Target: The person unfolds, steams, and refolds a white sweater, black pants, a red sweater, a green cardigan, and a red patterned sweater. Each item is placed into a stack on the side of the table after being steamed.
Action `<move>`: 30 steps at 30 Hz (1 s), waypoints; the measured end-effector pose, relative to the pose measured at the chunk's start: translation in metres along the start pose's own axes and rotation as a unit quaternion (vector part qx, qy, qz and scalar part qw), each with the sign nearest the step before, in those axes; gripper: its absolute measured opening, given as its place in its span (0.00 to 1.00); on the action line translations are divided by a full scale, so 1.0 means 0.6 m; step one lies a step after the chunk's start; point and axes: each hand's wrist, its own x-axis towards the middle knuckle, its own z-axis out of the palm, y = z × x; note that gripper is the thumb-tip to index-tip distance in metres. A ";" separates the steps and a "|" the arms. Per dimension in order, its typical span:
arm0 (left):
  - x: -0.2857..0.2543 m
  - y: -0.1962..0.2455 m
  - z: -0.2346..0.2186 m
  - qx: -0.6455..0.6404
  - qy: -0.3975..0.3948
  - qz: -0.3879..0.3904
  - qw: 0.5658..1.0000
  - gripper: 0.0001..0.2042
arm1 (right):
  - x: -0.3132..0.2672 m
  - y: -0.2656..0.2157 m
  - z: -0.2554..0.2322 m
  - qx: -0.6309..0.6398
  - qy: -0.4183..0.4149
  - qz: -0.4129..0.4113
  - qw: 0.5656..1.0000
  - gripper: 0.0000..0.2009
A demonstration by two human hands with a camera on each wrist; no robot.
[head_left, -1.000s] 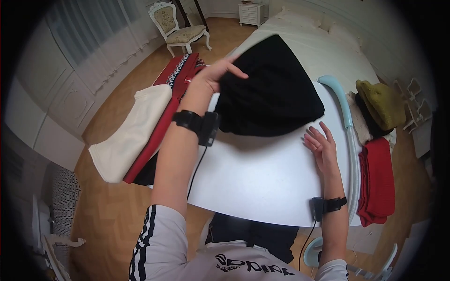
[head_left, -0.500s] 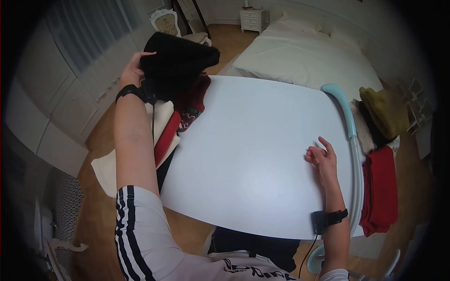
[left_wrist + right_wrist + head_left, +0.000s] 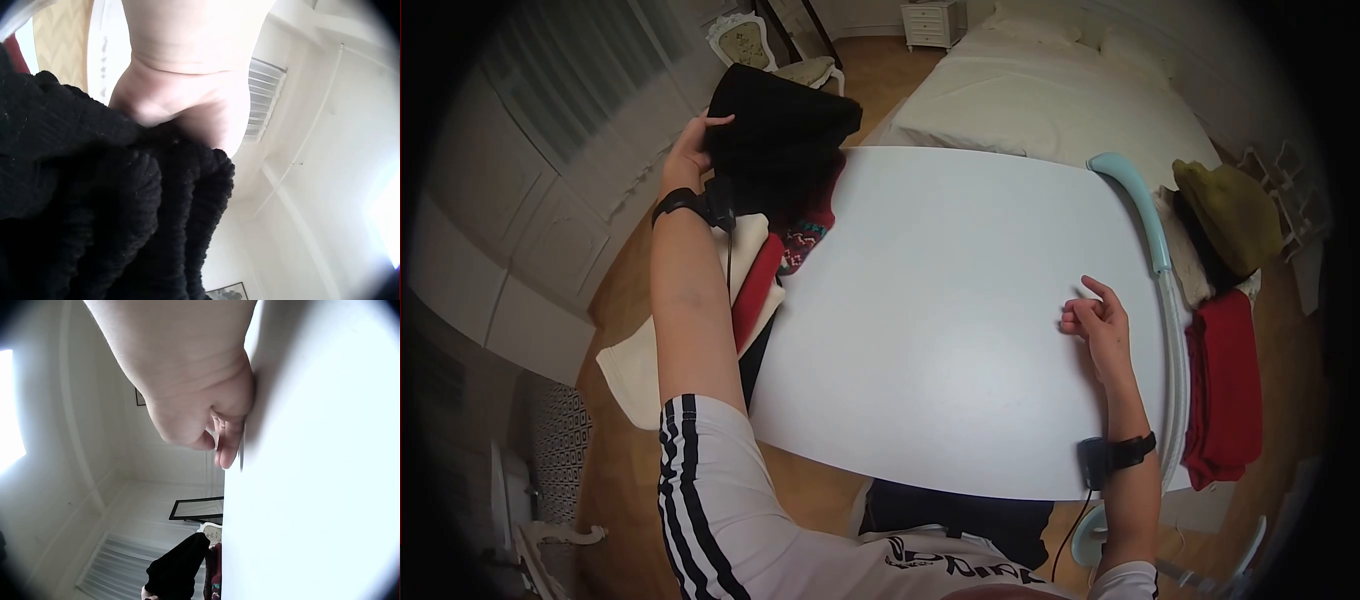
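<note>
In the head view a folded black garment (image 3: 775, 130) lies over the pile at the table's far left, and my left hand (image 3: 690, 148) grips its left edge with the thumb on top. The left wrist view shows the ribbed black folds (image 3: 125, 206) against the left hand (image 3: 181, 106); most of its fingers are hidden. Under and beside the garment are a patterned red knit (image 3: 805, 240) and cream cloth (image 3: 635, 370). My right hand (image 3: 1100, 325) is over the right side of the white table (image 3: 920, 300), fingers loosely curled, holding nothing.
A light-blue curved handle with a pale tube (image 3: 1135, 205) runs along the table's right edge. Beyond it are a folded red garment (image 3: 1225, 390) and an olive one (image 3: 1230, 215). Behind the table are a bed (image 3: 1050, 95) and a chair (image 3: 740, 42).
The black garment went from above the table's middle to the left pile in my left hand, then stayed nearly still. My right hand's fingers curled more.
</note>
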 end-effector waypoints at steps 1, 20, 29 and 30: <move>-0.006 0.001 -0.001 0.000 -0.001 0.000 1.000 0.23 | 0.002 0.001 0.000 0.000 0.001 0.000 1.000 0.25; 0.030 -0.078 0.138 0.754 -0.075 0.088 0.647 0.40 | 0.001 0.006 -0.004 -0.038 -0.017 -0.008 0.999 0.17; 0.003 -0.141 0.212 0.883 -0.046 -0.052 0.464 0.24 | 0.003 0.010 -0.007 -0.041 -0.026 -0.011 0.999 0.15; 0.003 -0.138 0.215 0.887 -0.037 -0.061 0.456 0.24 | 0.004 0.011 -0.008 -0.041 -0.028 -0.009 0.999 0.15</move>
